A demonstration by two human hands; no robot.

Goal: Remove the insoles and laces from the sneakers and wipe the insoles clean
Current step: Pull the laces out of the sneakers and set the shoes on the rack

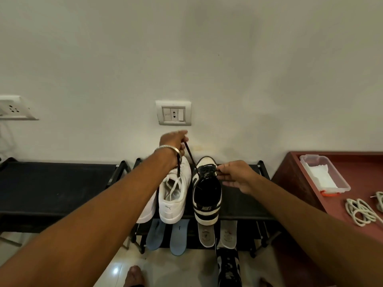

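At frame centre, the left hand [176, 141] pinches the black lace [189, 155] taut; the right hand [236, 176] pinches it at the black sneaker [207, 193] eyelets, feeding slack.

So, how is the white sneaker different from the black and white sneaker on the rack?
The white sneaker is all white with white laces still threaded; nobody touches it. The black and white sneaker has a dark lace being pulled out: the left hand holds the lace up, while the right hand pinches it at the eyelets. Both stand side by side on the rack, heels toward the camera.
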